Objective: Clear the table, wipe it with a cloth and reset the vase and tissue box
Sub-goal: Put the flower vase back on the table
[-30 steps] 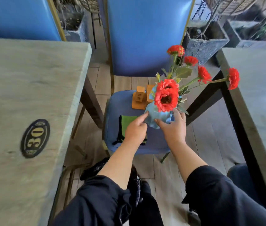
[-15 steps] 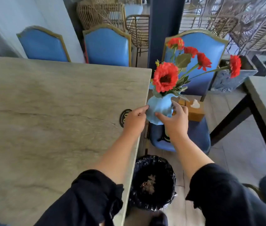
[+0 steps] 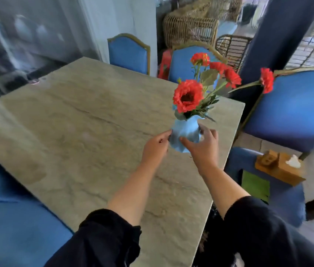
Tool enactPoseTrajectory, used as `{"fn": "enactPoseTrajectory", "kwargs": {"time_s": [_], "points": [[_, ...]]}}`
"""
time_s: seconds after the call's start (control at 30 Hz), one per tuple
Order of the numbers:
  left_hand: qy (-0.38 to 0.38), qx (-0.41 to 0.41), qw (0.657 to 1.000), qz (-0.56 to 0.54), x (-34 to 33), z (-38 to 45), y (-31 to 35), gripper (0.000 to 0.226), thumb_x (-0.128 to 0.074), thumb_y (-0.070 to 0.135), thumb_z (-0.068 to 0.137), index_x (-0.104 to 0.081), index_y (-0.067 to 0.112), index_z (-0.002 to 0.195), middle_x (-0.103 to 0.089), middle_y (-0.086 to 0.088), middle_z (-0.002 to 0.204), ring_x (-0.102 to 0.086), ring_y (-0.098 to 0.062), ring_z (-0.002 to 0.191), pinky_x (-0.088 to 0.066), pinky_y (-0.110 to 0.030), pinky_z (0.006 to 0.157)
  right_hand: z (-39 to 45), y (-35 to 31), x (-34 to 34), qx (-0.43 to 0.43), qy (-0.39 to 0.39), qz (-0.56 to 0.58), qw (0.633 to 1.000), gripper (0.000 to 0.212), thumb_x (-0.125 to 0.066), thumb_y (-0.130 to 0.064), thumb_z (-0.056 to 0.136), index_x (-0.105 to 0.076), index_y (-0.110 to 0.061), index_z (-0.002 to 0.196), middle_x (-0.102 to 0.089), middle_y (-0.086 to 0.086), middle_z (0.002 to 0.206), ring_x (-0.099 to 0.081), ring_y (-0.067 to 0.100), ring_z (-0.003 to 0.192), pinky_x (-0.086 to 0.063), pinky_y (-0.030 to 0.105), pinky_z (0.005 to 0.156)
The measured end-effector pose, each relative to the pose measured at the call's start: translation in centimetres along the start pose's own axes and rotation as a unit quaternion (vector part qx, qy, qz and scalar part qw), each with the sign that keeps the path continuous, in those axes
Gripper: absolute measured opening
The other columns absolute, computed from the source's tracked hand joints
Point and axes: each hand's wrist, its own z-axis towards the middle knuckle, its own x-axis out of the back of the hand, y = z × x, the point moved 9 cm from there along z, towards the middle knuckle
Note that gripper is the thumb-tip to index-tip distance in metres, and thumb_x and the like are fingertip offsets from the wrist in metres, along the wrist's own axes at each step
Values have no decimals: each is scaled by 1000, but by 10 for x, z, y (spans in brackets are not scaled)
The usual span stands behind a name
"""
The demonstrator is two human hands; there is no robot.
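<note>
A light blue vase point(image 3: 185, 132) with red flowers point(image 3: 188, 95) is over the right part of the stone table point(image 3: 79, 132), held between both hands. My left hand point(image 3: 155, 148) grips its left side and my right hand point(image 3: 203, 146) grips its right side and front. Whether the vase base touches the table I cannot tell. A wooden tissue box point(image 3: 281, 167) and a green cloth point(image 3: 256, 185) lie on the seat of a blue chair point(image 3: 287, 201) to the right of the table.
Blue chairs stand at the far side point(image 3: 129, 52), at the right point(image 3: 296, 110) and at the near left point(image 3: 13, 224). A black-lined bin point(image 3: 212, 237) sits on the floor by the table's near right corner. Wicker chairs point(image 3: 190, 29) stand behind.
Both hands have lifted the vase from the blue chair seat and carried it left and up, over the table's right part. The view has swung from the chair to the table.
</note>
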Motion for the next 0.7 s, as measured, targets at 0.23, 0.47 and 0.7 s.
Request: {"fn": "enactPoseTrajectory", "kwargs": {"time_s": [0.23,0.47,0.7], "points": [[3,-11,1000,-12,106,22,-25,31,-46,17,93,-67,26,114,-68,2,101,-62,-19,92,-51,-46,93,-22,-47,-96,3,-9,-11,1000,74,-79,-30,74,-45,-18,138,-44,0,127,-41,1,98,-33,15,76],[-28,-11,999,-19,202,43,-44,30,-47,17,94,-68,25,113,-68,6,99,-62,-16,88,-53,-44,90,-57,-89,-179,-30,39,1,999,74,-80,-31,73,-46,-16,137,-43,-1,128,-43,1,97,-34,17,77],[-44,-14,998,-45,254,40,-57,32,-45,13,95,-65,19,120,-66,0,118,-62,-13,105,-52,-34,87,-85,-112,-219,-37,53,-2,998,74,-79,-32,72,-47,-16,136,-43,-1,129,-48,4,100,-36,21,77]]}}
